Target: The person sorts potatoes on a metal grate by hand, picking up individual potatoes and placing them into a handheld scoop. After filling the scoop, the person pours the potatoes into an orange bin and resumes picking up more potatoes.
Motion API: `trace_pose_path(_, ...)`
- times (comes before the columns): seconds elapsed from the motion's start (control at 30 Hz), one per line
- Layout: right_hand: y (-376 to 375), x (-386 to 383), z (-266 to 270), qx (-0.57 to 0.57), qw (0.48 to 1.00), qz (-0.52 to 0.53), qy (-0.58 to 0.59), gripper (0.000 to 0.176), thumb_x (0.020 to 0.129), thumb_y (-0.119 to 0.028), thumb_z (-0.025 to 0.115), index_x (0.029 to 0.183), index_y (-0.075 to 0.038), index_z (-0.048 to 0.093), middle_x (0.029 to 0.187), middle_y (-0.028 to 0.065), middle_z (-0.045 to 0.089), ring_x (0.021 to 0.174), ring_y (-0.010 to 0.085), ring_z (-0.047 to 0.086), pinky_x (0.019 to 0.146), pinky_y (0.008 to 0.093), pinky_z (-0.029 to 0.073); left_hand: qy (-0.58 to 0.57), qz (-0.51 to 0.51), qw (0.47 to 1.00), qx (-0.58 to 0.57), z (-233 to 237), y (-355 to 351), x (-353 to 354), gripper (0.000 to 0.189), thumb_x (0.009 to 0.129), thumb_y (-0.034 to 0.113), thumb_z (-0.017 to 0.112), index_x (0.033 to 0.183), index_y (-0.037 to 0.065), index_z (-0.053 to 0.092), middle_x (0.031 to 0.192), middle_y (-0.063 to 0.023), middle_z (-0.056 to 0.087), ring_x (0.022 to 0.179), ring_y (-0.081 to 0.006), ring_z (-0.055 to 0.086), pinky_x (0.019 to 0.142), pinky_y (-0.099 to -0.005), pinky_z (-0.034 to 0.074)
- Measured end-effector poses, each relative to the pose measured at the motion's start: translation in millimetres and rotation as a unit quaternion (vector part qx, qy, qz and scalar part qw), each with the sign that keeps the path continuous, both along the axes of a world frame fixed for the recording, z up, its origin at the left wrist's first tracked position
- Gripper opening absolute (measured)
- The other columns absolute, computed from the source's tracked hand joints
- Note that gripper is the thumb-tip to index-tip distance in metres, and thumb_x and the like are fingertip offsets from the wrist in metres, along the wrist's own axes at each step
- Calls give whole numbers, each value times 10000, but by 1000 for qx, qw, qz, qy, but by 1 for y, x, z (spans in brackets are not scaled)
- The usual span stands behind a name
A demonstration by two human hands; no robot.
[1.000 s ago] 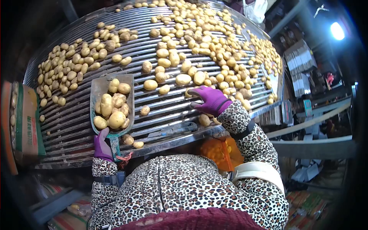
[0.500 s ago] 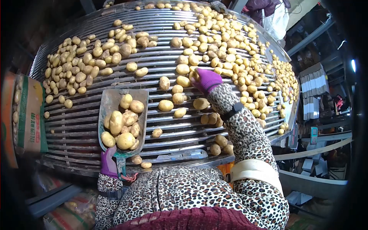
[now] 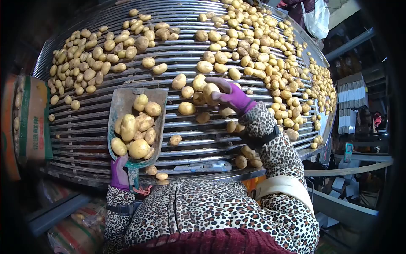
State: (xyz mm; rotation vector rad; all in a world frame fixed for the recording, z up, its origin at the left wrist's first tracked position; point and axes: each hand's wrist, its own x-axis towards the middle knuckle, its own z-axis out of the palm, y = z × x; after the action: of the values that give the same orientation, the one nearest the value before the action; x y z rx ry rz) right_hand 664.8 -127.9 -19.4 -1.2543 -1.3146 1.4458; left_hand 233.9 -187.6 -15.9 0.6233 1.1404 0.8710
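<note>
My left hand (image 3: 120,172), in a purple glove, is closed at the handle end of a green metal scoop (image 3: 162,110). Several potatoes (image 3: 128,127) lie in the scoop, which rests on the slatted metal table (image 3: 84,137). To the right of the scoop, my right hand (image 3: 230,95) wears a purple glove and has its thumb and fingers round a potato (image 3: 211,93). More potatoes lie close to it, among them one touching its fingertips on the left (image 3: 199,82).
Potatoes are heaped at the left (image 3: 84,63) and right (image 3: 270,55) of the table. A blue-grey tool (image 3: 203,166) lies near the front edge. A printed sack (image 3: 37,118) stands at the left, and stacked cartons (image 3: 352,99) are beyond the right edge.
My right hand has opened out from a bunched pose and now shows a potato in its fingers, slightly lower. The view has shifted a little. My left hand stays at the scoop handle.
</note>
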Motion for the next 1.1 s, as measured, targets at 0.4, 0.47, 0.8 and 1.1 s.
trace_pose_path(0.4,-49,-56,28,-203,863,-47,461,583,964,-459,514,1379,-62,415,1255,175,590,903,222,695,680,278,582,-35,-12,999,-23,20,1,15,377,952,187,484,1235,-53,546,1171,-147,623,1061,-240,630,938,-376,516)
trace_pose_path(0.47,-51,-56,28,-145,833,42,532,599,961,-459,515,1403,-77,382,1291,189,560,912,229,697,708,293,597,-37,-15,999,-27,19,0,15,376,951,188,487,1232,-52,549,1169,-145,624,1059,-238,630,936,-374,516)
trace_pose_path(0.8,-69,-99,9,-185,890,96,405,508,891,-411,659,1223,-65,490,1028,99,616,863,212,634,688,308,576,16,-17,1000,3,-3,0,-3,370,945,193,499,1218,-49,563,1158,-133,629,1051,-227,630,928,-365,513)
trace_pose_path(1.1,-86,54,9,176,912,-178,-325,165,836,-94,628,997,-91,662,888,77,645,846,198,650,723,343,524,29,-10,999,13,-11,-1,-10,352,933,192,520,1185,-43,591,1140,-110,636,1034,-209,629,911,-349,508)
